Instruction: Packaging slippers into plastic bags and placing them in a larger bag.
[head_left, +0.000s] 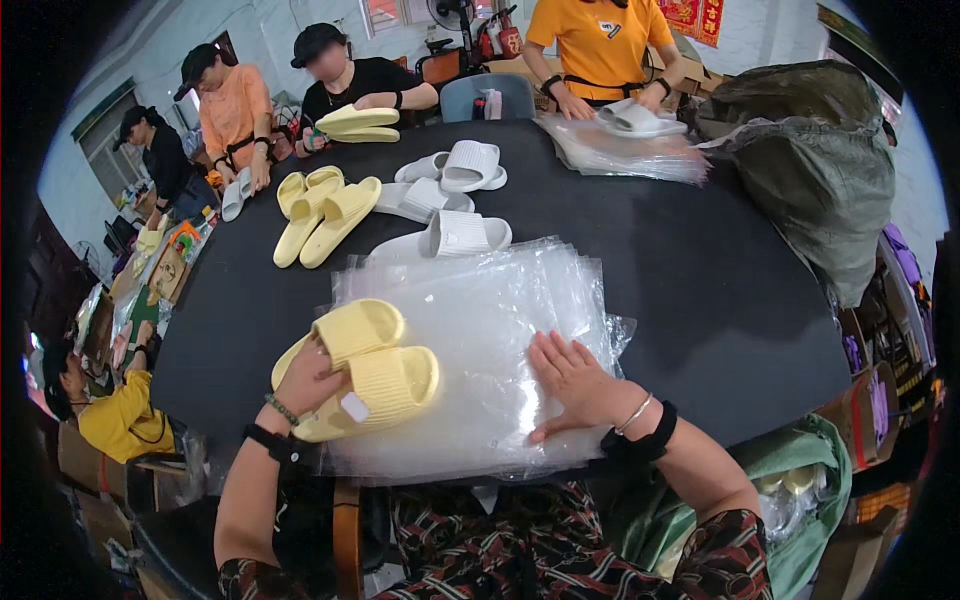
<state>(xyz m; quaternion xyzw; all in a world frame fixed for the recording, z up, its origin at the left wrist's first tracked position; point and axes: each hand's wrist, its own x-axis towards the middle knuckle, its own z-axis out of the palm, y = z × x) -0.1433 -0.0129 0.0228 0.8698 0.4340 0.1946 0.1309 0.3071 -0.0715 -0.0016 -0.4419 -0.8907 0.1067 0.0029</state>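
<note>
My left hand (312, 378) is closed around a pair of yellow slippers (398, 385), gripping them near the heel ends. A small white tag sits on the nearer slipper's ribbed strap. Under the slippers lies a stack of clear plastic bags (485, 330), spread at the table's near edge. On the right part of that stack my right hand (580, 388) rests palm down, fingers stretched out, holding nothing.
Beyond the bags, several yellow slippers (325, 215) and grey slippers (440, 205) stand on the black table (690, 300). A co-worker in orange (600, 40) handles grey slippers over more bags (625, 150). A large grey-green sack (815, 170) stands far right; a green sack (815, 530) sits near right.
</note>
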